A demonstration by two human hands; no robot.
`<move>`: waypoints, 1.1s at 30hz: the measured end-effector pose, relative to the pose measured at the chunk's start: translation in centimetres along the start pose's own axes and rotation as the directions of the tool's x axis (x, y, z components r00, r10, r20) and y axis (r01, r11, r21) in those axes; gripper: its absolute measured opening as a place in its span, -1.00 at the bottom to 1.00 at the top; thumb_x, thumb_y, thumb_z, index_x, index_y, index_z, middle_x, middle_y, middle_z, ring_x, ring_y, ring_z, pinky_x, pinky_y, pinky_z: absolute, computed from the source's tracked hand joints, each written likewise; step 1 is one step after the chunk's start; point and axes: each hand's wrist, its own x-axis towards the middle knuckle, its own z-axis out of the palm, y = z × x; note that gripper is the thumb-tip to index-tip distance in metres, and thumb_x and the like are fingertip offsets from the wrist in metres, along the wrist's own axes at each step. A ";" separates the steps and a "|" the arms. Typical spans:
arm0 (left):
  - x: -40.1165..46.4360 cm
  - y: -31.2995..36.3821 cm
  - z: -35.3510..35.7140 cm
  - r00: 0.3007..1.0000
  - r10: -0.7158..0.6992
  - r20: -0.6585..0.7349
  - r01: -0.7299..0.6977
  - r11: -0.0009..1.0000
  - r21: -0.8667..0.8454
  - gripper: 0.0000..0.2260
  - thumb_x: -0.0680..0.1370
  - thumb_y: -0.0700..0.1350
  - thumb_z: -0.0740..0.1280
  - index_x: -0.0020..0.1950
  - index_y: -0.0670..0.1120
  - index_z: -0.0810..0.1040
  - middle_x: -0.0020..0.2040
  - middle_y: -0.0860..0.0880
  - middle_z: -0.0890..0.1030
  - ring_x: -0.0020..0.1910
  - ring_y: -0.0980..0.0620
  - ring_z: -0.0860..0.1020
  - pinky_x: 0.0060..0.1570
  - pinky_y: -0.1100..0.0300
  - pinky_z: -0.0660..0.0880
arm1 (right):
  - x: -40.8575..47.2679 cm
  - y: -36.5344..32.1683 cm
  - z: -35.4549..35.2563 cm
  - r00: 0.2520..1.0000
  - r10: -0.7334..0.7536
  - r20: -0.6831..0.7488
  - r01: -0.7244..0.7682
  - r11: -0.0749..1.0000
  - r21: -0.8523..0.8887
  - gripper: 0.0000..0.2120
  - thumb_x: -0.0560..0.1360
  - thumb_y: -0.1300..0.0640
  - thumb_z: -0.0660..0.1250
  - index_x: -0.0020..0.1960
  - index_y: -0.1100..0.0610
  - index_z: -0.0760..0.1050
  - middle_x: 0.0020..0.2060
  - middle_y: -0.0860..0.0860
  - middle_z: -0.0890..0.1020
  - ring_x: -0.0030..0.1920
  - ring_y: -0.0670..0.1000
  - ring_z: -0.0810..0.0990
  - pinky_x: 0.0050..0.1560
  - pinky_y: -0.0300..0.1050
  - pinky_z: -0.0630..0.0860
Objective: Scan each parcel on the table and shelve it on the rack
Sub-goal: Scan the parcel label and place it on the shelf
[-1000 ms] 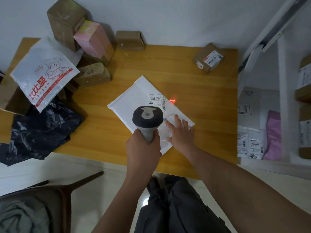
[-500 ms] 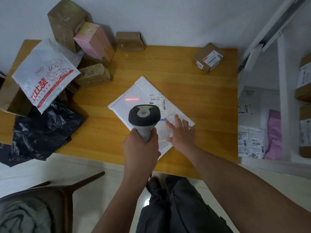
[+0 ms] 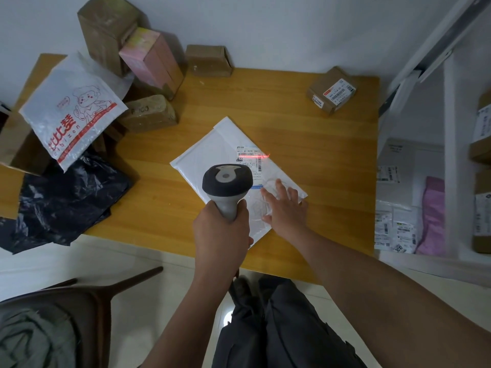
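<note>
The white parcel (image 3: pixel 212 160) lies flat mid-frame on the wooden surface (image 3: pixel 305 134), the right hand (image 3: pixel 285 208) pressing it down with straight fingers. The left hand (image 3: pixel 221 235) grips the scanner (image 3: pixel 227 187). Its red line (image 3: pixel 253 156), on bare plastic half a second ago, now crosses the label (image 3: pixel 248 162), so a read looks likely.

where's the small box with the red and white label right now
In the head view, the small labelled box sits at the table's far right corner, beyond the white mailer and near the rack.
</note>
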 end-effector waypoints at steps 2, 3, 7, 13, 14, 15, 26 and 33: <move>-0.1 0.0 0.1 1.000 -0.016 0.003 0.016 1.000 -0.016 -0.73 0.58 -0.12 0.32 -0.14 -0.34 0.50 -0.36 -0.23 0.60 -0.58 0.12 0.56 -0.45 0.22 0.54 | 0.0 0.1 0.0 1.000 -0.008 -0.001 0.008 1.000 0.004 -0.30 0.54 -0.13 0.31 0.54 -0.23 -0.01 0.58 -0.01 -0.11 0.53 0.16 -0.01 0.40 0.30 0.16; -0.2 0.0 0.1 1.000 -0.023 0.005 0.023 0.999 -0.025 -0.73 0.58 -0.12 0.31 -0.14 -0.34 0.50 -0.37 -0.22 0.59 -0.58 0.11 0.56 -0.42 0.18 0.56 | 0.0 0.1 0.0 1.000 -0.007 0.003 0.007 1.000 0.011 -0.30 0.54 -0.12 0.32 0.54 -0.23 0.00 0.58 -0.01 -0.10 0.53 0.16 -0.01 0.40 0.30 0.16; -0.4 -0.2 0.0 0.999 -0.019 -0.030 0.016 0.996 -0.086 -0.74 0.58 -0.07 0.32 -0.11 -0.29 0.51 -0.38 -0.15 0.60 -0.54 0.08 0.59 -0.42 0.20 0.57 | 0.4 0.0 -0.6 1.000 0.009 -0.024 -0.008 0.998 0.057 -0.35 0.53 -0.05 0.33 0.51 -0.21 0.08 0.55 -0.01 0.05 0.50 0.15 0.08 0.41 0.35 0.13; -0.3 -1.4 -0.3 0.993 -0.037 -0.108 0.026 0.994 -0.103 -0.72 0.57 -0.02 0.34 0.00 -0.26 0.53 -0.29 -0.13 0.65 -0.51 0.09 0.61 -0.52 0.37 0.47 | 1.3 1.1 -2.5 0.947 0.254 -0.196 -0.207 0.950 0.234 -0.26 0.52 -0.01 0.36 0.56 0.00 0.02 0.51 0.04 0.18 0.46 0.15 0.18 0.37 0.19 0.23; -0.3 -1.6 -0.4 0.993 -0.044 -0.112 0.033 0.994 -0.100 -0.71 0.57 -0.02 0.34 -0.01 -0.27 0.54 -0.29 -0.13 0.65 -0.51 0.10 0.61 -0.53 0.39 0.45 | 1.5 1.4 -2.5 0.947 0.277 -0.162 -0.235 0.943 0.237 -0.21 0.51 -0.03 0.39 0.56 0.04 0.01 0.50 0.05 0.19 0.46 0.15 0.20 0.36 0.17 0.25; -0.3 -1.9 -0.4 0.992 -0.051 -0.113 0.040 0.994 -0.097 -0.70 0.57 -0.02 0.34 -0.02 -0.28 0.54 -0.28 -0.14 0.65 -0.52 0.10 0.60 -0.54 0.40 0.43 | 1.5 1.7 -2.4 0.945 0.298 -0.131 -0.264 0.937 0.229 -0.19 0.49 -0.05 0.41 0.56 0.08 0.03 0.48 0.06 0.23 0.44 0.14 0.23 0.34 0.15 0.28; -3.2 -5.0 -2.0 0.991 -0.027 -0.130 0.007 0.988 -0.154 -0.71 0.57 -0.03 0.35 -0.08 -0.28 0.55 -0.34 -0.16 0.64 -0.46 -0.01 0.62 -0.51 0.35 0.46 | -1.7 1.1 -1.5 0.961 0.227 -0.155 -0.132 0.875 0.465 -0.62 0.48 0.33 0.18 0.25 0.08 0.41 0.12 0.03 0.51 0.01 0.11 0.54 -0.09 -0.03 0.55; -9.8 -7.7 -3.1 0.990 0.068 -0.123 -0.090 0.979 -0.181 -0.71 0.58 -0.04 0.34 -0.12 -0.29 0.55 -0.39 -0.11 0.62 -0.47 -0.02 0.63 -0.51 0.34 0.46 | -8.3 2.8 -0.1 0.933 0.322 -0.161 -0.086 0.634 0.768 -0.60 0.43 0.42 0.05 -0.03 0.01 0.50 -0.24 -0.09 0.54 -0.19 0.03 0.53 -0.24 -0.16 0.48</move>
